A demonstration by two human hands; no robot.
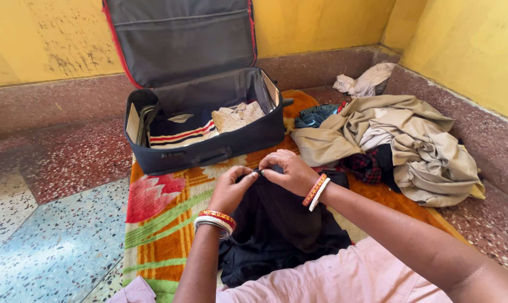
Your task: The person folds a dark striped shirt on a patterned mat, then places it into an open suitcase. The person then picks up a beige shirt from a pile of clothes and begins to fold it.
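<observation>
Nearest us lay the black garment (276, 224) on the floral blanket (164, 219), running away toward the suitcase (209, 151); our 2 hands, left hand (231, 188) and right hand (287, 171), pinched its far edge (fingertips nearly touching).

Head camera looks steeply down, close over the lap, toward the wall corner (386, 42)

Both forearms are seen bare to the elbow; no sleeves are visible. On the wrist of the left hand (230, 188), a red-and-gold patterned bangle (217, 215) is worn, backed by white and silver-toned bangles (213, 225). On the wrist of the right hand (287, 171), an orange-red beaded bangle (313, 189) is paired with a plain white one (320, 193). A pale pink garment (332, 278) is worn over the lap.
</observation>
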